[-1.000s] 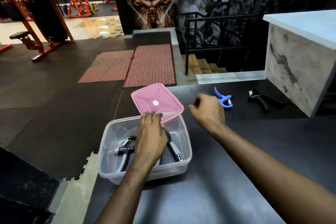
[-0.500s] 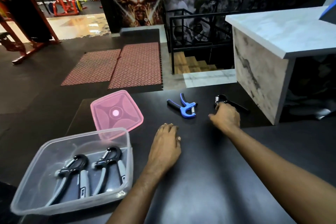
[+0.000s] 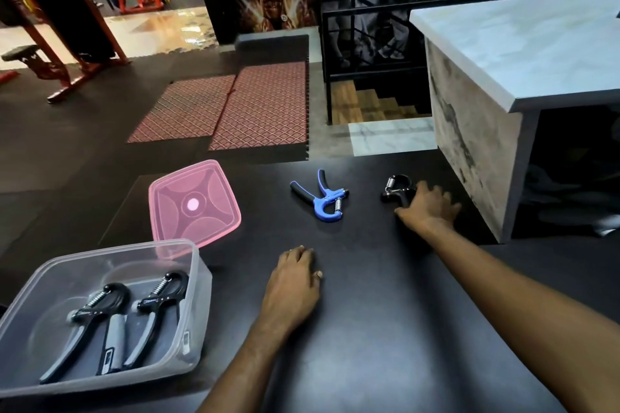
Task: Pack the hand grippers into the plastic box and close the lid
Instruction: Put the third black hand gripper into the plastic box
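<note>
A clear plastic box (image 3: 198, 295) stands at the table's near left and holds two black-and-grey hand grippers (image 3: 110, 322). Its pink lid (image 3: 194, 204) lies flat just behind it. A blue hand gripper (image 3: 323, 201) lies in the middle of the black table. Further right lies a black hand gripper (image 3: 397, 189); my right hand (image 3: 427, 206) rests over its handles, fingers curled around them, and hides most of them. My left hand (image 3: 293, 285) lies palm down on the table, right of the box, holding nothing.
A marble-topped counter (image 3: 503, 54) rises at the table's right, close to my right hand. Beyond the table's far edge are red floor mats (image 3: 235, 107), a railed stairwell (image 3: 369, 104) and red gym machines (image 3: 57, 20).
My left hand left the box and settled flat on the table. My right hand travelled right, past the blue gripper, onto the black gripper. The view swung right.
</note>
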Action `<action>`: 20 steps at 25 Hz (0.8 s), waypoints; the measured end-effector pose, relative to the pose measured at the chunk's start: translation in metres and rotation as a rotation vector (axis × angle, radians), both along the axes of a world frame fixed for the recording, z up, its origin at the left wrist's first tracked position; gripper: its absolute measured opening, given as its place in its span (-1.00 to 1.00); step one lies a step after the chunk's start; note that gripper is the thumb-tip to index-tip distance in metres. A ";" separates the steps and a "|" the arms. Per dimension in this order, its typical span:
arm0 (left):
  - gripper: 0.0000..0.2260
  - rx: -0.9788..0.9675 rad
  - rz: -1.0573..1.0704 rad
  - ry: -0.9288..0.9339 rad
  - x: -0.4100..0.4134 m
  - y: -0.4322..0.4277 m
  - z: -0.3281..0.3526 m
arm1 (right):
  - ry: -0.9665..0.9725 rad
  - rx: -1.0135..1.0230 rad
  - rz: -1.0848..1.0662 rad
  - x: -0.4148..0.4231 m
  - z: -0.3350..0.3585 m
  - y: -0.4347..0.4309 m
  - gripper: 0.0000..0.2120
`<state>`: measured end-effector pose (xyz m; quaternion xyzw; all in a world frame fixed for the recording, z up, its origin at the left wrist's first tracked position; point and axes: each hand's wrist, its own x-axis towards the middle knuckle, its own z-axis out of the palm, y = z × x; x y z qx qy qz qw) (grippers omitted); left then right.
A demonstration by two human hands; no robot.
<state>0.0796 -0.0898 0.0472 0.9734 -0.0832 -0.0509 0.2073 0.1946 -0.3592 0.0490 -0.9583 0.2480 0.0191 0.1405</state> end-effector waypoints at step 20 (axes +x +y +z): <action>-0.71 -0.156 0.034 -0.393 -0.046 0.208 0.083 | -0.321 0.234 0.054 -0.102 0.066 0.244 -0.39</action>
